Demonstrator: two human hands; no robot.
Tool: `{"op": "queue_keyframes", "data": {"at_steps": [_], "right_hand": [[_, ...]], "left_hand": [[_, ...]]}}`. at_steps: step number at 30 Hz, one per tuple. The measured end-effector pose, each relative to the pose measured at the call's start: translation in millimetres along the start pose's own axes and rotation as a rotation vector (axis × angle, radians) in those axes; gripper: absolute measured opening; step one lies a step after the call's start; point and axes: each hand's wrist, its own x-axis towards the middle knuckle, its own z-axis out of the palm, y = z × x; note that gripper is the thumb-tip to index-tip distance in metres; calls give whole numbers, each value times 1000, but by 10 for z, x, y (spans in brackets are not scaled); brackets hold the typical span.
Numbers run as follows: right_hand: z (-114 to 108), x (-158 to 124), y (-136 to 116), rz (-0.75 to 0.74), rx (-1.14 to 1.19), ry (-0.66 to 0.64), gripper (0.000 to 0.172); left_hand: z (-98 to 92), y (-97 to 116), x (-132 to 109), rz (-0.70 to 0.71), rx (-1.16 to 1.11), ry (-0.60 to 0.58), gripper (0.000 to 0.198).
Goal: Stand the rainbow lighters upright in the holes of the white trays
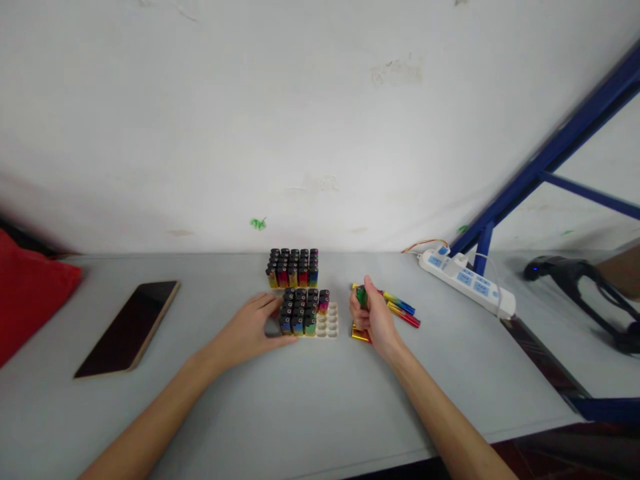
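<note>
A pale tray (327, 328) with round-edged slots holds several upright lighters (299, 311) with black tops and shiny coloured bodies. Bare slots show along its right side, and one pink lighter (323, 302) stands at the back of that part. My left hand (253, 327) is curved round the tray's left end, thumb along the front corner and fingers behind. To the right of the tray, my right hand (373, 317) is closed round a green lighter (361, 296), thumb pointing up. Loose shiny lighters (404, 315) in yellow, red and blue lie beneath and beside this hand.
Behind the tray stands another block of lighters (293, 269), near the wall. A phone (127, 328) lies at left beside a red cloth-like item (35, 290). At right are a white power strip (467, 281), a blue metal frame (530, 170) and a black device (580, 287).
</note>
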Motion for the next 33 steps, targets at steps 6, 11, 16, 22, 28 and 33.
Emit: {"op": "queue_keyframes", "data": {"at_steps": [6, 11, 16, 22, 28, 33], "right_hand": [[3, -78, 7, -266, -242, -25, 66], [-26, -123, 17, -623, -656, -65, 45], [-63, -99, 34, -789, -847, -63, 37], [-75, -64, 104, -876, -848, -30, 31], [-68, -80, 99, -914, -947, -55, 30], [-62, -108, 44, -912, -1223, -145, 32]], "left_hand": [[15, -10, 3, 35, 22, 23, 53], [25, -8, 3, 28, 30, 19, 49], [26, -2, -5, 31, 11, 21, 50], [41, -17, -2, 18, 7, 19, 51], [40, -26, -10, 4, 7, 16, 52], [28, -13, -10, 28, 6, 27, 54]]}}
